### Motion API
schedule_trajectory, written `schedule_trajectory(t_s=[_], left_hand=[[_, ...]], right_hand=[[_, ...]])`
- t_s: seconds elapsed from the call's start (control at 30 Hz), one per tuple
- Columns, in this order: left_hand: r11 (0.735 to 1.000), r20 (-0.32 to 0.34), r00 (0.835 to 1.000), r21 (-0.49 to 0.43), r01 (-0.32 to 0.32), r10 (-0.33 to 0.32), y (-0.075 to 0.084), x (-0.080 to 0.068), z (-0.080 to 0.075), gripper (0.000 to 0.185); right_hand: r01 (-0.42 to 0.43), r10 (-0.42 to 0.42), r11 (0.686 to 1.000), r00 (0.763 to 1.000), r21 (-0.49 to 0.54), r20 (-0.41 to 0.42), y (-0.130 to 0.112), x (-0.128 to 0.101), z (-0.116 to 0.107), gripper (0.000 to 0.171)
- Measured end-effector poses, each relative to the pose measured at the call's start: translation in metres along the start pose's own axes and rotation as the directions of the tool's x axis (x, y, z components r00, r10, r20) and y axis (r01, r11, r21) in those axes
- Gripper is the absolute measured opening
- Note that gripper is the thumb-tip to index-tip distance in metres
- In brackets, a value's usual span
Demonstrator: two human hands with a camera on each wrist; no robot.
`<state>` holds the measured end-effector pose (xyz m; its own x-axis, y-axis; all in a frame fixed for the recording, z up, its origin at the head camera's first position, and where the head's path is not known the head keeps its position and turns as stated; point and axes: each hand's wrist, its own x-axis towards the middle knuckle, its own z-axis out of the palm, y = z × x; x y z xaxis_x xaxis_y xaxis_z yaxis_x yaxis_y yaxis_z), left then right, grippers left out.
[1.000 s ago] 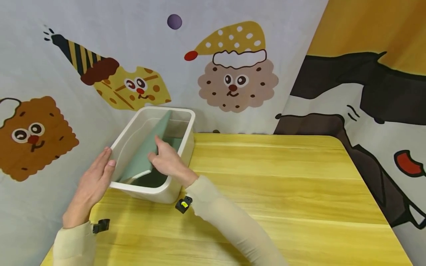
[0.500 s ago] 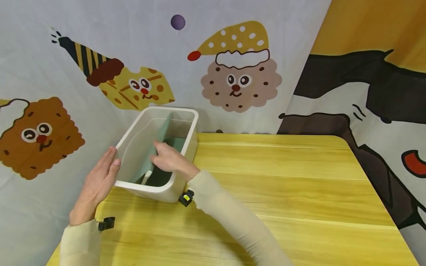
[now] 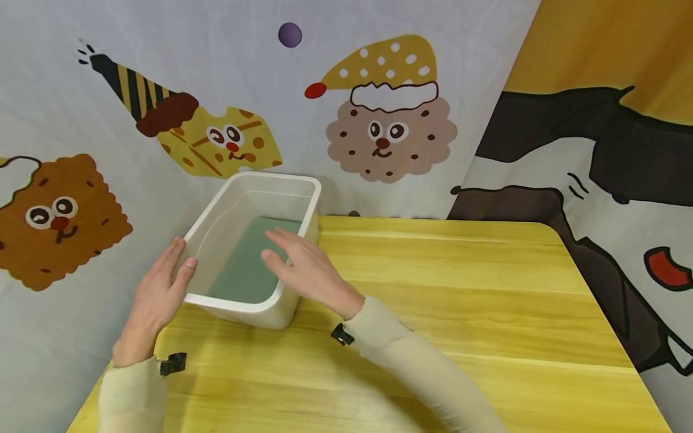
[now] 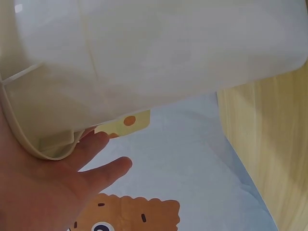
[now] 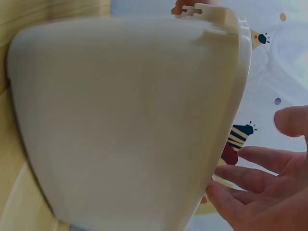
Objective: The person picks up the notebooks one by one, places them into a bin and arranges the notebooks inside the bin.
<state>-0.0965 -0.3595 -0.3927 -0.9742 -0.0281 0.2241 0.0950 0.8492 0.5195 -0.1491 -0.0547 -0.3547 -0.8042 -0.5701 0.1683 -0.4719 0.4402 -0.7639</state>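
Observation:
A white plastic bin [image 3: 278, 313] stands on the wooden table, with a flat sage-green panel [image 3: 246, 264] lying low inside it. My left hand [image 3: 157, 291] rests along the bin's left rim, fingers fairly straight; in the left wrist view that hand [image 4: 53, 192] lies against the rim's outer edge. Over the right rim hovers my right hand [image 3: 308, 264], fingers extended and thumb apart, holding nothing. The right wrist view shows the right hand [image 5: 269, 192] with spread fingers, fingertips right at the rim of the bin [image 5: 120, 120].
The yellow wooden table [image 3: 460, 288] stretches to the right of the bin. Close behind and to the left hangs a cartoon-printed white curtain [image 3: 216, 60]. A black wrist strap piece [image 3: 342, 334] sits at the right cuff, another [image 3: 173, 364] at the left.
The green panel, tilted up in my right hand before, has dropped flat inside the bin. My right hand has let go and moved up and right. The left hand stays at the rim.

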Motion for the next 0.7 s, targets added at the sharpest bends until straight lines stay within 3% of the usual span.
schedule_trajectory(t_s=[0.43, 0.7], left_hand=[[1.000, -0.023, 0.999, -0.004, 0.022, -0.022, 0.000, -0.003, 0.002, 0.064], [1.000, -0.040, 0.999, -0.001, 0.002, -0.002, -0.001, -0.003, 0.003, 0.062]], right_hand=[[0.011, -0.002, 0.995, 0.996, 0.097, -0.093, 0.041, -0.042, -0.014, 0.059], [-0.036, 0.041, 0.999, 0.986, 0.034, -0.165, 0.071, -0.074, -0.030, 0.061]])
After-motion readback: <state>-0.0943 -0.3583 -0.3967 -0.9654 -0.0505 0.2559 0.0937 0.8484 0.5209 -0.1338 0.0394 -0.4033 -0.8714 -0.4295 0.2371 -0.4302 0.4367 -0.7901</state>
